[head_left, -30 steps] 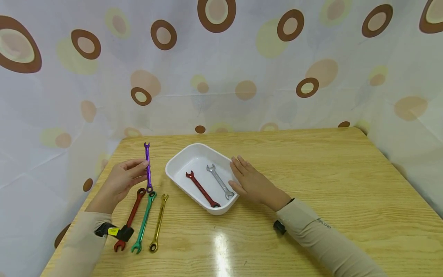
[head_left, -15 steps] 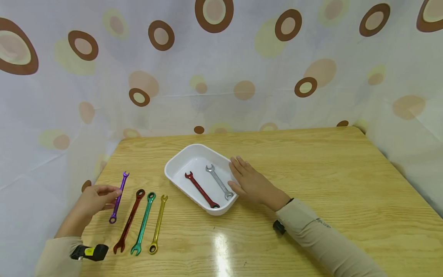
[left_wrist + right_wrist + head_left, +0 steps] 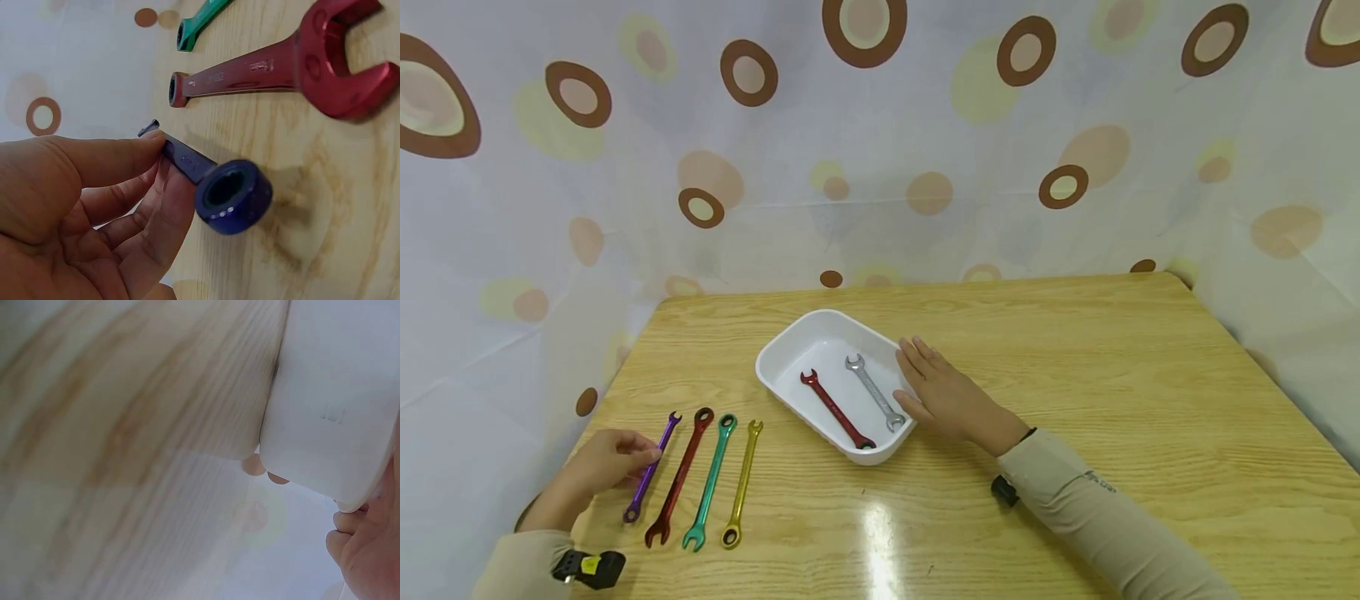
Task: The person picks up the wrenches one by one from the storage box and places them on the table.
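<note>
My left hand (image 3: 602, 463) pinches a purple combination wrench (image 3: 642, 493) between thumb and fingers at the left of the table. In the left wrist view, the wrench's ring end (image 3: 232, 197) points toward the camera, close over the wood. My right hand (image 3: 947, 400) rests on the right rim of a white plastic tray (image 3: 797, 343), fingers straight. The tray holds a red open-end wrench (image 3: 837, 410) and a silver open-end wrench (image 3: 872, 388). Right of the purple wrench lie a red wrench (image 3: 681, 475), a green wrench (image 3: 711, 483) and a gold wrench (image 3: 744, 479), side by side.
The light wooden table (image 3: 1075, 350) stretches far to the right of the tray. A patterned white curtain (image 3: 880, 150) hangs behind it and along both sides. A black wrist camera (image 3: 598, 569) sits on the left cuff.
My left hand has carried the purple wrench left and down, from above the green wrench to the left of the red one on the table. The right hand and tray stay put.
</note>
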A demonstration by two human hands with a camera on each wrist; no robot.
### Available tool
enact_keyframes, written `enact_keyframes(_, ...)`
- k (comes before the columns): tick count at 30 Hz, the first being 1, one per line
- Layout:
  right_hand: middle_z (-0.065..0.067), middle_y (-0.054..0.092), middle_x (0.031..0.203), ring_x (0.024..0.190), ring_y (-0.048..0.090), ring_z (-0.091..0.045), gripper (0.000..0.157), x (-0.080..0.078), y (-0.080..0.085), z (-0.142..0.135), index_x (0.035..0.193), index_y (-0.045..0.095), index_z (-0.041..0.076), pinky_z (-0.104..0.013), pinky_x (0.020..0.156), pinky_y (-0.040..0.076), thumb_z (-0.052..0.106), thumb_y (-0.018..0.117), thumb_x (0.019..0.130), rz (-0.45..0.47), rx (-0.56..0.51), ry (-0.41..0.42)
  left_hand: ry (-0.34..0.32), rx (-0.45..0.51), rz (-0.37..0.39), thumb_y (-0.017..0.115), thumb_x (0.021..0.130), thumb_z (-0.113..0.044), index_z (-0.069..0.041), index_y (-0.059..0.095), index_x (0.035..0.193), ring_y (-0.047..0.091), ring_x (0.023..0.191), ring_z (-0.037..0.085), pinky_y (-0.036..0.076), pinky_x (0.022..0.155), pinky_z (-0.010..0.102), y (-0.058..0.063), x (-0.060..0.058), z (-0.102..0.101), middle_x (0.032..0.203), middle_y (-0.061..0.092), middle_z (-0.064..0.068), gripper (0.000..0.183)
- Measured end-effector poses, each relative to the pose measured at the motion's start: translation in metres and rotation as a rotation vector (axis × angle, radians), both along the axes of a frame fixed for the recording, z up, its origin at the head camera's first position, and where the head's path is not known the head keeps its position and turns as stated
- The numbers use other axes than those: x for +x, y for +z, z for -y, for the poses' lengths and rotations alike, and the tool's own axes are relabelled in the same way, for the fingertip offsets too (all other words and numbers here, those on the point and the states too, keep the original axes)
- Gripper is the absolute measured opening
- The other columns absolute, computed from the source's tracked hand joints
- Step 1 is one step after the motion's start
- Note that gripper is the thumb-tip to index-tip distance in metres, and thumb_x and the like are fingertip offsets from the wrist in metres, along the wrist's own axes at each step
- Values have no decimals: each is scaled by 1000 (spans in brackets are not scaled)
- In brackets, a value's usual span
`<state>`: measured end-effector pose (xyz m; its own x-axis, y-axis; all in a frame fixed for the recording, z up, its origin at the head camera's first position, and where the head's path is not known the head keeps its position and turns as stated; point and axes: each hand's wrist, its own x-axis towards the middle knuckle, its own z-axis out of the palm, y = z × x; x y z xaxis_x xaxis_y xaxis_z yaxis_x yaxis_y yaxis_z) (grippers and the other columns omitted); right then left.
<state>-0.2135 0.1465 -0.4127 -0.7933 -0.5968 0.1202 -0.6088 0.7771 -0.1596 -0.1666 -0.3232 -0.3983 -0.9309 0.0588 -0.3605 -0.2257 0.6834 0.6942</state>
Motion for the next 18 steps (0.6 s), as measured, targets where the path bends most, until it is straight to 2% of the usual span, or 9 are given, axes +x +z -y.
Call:
enact_keyframes(6,-20,14,157,146,8,-32,65,-2,-3,-1,149,21,-5,-43,119,15,41,31,104,-6,-11,2,0,-18,0,58,96,-9,12,59,100,59,69,15,56,62,29,-7,0,-1,80,62,3,22)
enact_keyframes(18,-20,15,157,146,9,-33,65,0,1,0,148,22,-6,-44,119,15,40,33,104,-6,-6,1,-6,-98,-29,59,94,-8,8,62,92,58,66,15,54,57,27,-8,3,-6,77,60,4,16)
